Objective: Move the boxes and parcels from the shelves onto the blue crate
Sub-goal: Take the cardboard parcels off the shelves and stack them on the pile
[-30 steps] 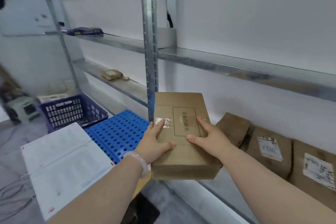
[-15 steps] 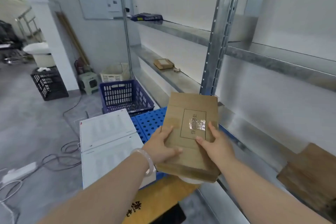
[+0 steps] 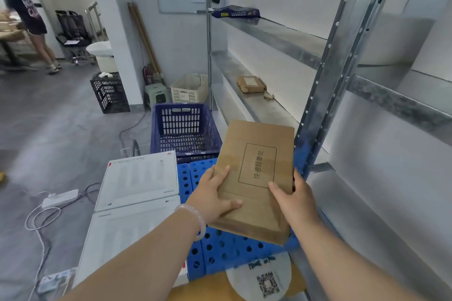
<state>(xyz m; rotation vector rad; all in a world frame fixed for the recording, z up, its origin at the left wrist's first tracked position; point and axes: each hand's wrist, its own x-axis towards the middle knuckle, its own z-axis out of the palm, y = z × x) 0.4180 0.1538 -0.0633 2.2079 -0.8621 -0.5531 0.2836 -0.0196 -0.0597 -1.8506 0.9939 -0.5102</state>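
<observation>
**Held item:** flat cardboard box (image 3: 254, 178), printed label frame upward, tilted, carried just above the blue crate (image 3: 220, 249).

**Left grip** (image 3: 215, 193): clasps the box's near-left edge, thumb across the top face.

**Right grip** (image 3: 296, 200): clasps the near-right edge, thumb on top.

**Handling note:** level the box and lower it onto the bare perforated top beneath the grips. Keep it off the white flat boxes (image 3: 137, 186) to their left and the steel upright (image 3: 342, 68) close on their right. Release both sides together.

**Surroundings:** cabled grey floor (image 3: 49, 142) far left, dark blue basket (image 3: 186, 127) beyond the grips, small parcel (image 3: 250, 83) on the shelf beyond-right.
</observation>
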